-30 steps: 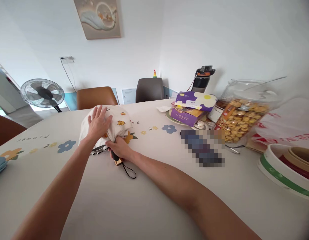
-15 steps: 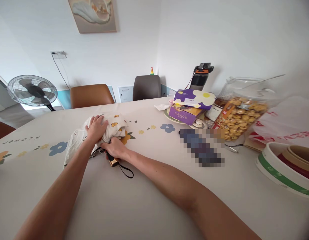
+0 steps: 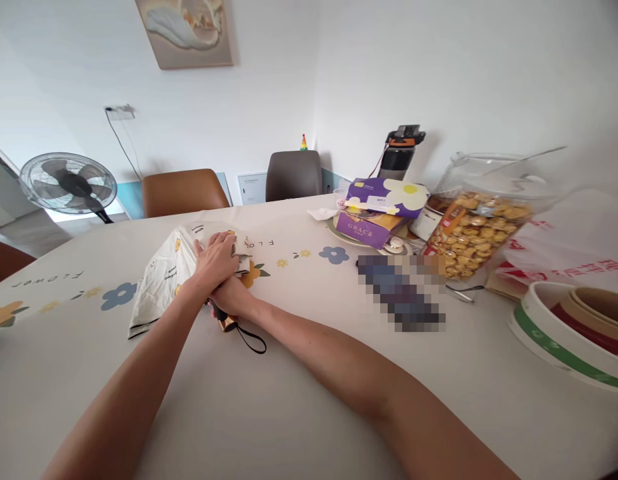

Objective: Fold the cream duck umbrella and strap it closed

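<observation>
A folded white umbrella point(image 3: 163, 277) with small yellow prints lies on the table point(image 3: 269, 407), its canopy spread out to the left. My left hand point(image 3: 215, 257) presses down on the cloth near the handle end, fingers gathered over the fabric. My right hand point(image 3: 232, 298) sits just under it, closed around the umbrella's black handle point(image 3: 223, 321), whose gold-tipped end and black wrist strap point(image 3: 251, 341) stick out toward me.
A purple box point(image 3: 376, 213) on a plate, a black flask point(image 3: 399, 155), a clear jar of snacks point(image 3: 481, 223), a white plastic bag point(image 3: 573, 243) and stacked bowls point(image 3: 573, 327) crowd the right side. Chairs point(image 3: 185, 192) and a standing fan point(image 3: 67, 187) stand behind the table.
My left hand slid right across the canopy to the handle end, now over my right hand. The umbrella cloth flattened and spread out leftward on the table.
</observation>
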The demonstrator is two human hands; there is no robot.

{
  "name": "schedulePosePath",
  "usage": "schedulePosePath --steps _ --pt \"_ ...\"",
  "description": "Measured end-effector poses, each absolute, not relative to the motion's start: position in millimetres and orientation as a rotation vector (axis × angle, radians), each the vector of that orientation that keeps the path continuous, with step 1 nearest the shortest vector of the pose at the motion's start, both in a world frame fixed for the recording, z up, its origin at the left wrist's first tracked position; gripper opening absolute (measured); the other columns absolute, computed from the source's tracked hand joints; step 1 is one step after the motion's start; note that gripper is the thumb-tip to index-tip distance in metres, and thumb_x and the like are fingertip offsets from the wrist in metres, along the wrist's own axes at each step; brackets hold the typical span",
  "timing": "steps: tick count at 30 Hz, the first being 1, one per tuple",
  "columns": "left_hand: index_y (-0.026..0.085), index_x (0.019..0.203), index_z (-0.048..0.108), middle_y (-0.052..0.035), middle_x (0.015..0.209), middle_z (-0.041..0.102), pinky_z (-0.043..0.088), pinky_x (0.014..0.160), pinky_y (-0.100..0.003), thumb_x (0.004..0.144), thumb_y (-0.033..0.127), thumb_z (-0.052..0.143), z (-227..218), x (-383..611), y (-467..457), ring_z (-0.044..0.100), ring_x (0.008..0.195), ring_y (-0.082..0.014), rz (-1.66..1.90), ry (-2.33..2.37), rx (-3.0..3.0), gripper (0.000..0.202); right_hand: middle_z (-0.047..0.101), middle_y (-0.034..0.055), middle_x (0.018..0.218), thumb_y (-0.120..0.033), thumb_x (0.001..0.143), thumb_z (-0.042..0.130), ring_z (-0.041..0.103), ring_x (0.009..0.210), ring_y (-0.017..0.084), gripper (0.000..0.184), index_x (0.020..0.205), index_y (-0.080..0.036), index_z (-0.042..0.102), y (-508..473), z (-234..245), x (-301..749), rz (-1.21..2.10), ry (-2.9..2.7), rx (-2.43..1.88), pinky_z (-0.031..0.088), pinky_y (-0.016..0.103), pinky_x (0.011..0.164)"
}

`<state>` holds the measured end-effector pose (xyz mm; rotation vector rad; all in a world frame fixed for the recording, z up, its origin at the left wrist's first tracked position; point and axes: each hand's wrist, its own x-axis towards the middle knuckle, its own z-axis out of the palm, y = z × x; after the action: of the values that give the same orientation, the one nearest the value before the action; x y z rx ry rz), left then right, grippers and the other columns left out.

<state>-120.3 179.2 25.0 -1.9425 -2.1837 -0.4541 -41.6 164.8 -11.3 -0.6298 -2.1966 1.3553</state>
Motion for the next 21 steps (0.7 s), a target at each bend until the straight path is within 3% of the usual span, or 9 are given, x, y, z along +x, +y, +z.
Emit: schedulePosePath --steps 6,9,16,21 --pt "0.020 0.108 0.061 -0.0086 0.118 0.062 0.009 0.109 -0.053 0.078 0.014 0.039 37 -123 177 0.049 0.116 -0.0262 -0.719 -2.090 -1.719 0.037 0.052 -0.0003 0.046 -0.018 0.077 0.045 0.054 0.038 0.012 0.021 0.056 -0.017 0.044 164 -12 -37 1.536 -2.070 -0.723 0.040 0.019 0.036" --pt "0.020 0.100 0.063 -0.0083 0.108 0.065 0.018 0.107 -0.048 0.081 0.018 0.041 50 -127 174 0.054 0.108 -0.0253 -0.915 -2.068 -1.555 0.030 0.054 0.0013 0.044 -0.025 0.076 0.048 0.051 0.033 0.012 0.024 0.054 -0.016 0.046 161 -8 -34 1.656 -2.005 -0.822 0.039 0.020 0.032" --pt "0.017 0.085 0.063 -0.0059 0.085 0.061 0.039 0.085 -0.035 0.082 0.030 0.047 88 -131 155 0.055 0.084 -0.0194 -1.174 -2.017 -1.269 0.021 0.052 0.0002 0.044 -0.030 0.075 0.053 0.054 0.036 0.014 0.023 0.057 -0.018 0.045 160 -6 -34 1.751 -1.904 -0.851 0.037 0.020 0.029" --pt "0.018 0.097 0.058 -0.0013 0.074 0.055 0.040 0.070 -0.030 0.082 0.028 0.044 101 -134 139 0.049 0.067 -0.0162 -1.230 -2.126 -1.136 0.023 0.049 -0.0013 0.045 -0.031 0.074 0.055 0.053 0.036 0.013 0.024 0.057 -0.018 0.044 160 -4 -31 1.816 -1.850 -0.833 0.034 0.019 0.028"
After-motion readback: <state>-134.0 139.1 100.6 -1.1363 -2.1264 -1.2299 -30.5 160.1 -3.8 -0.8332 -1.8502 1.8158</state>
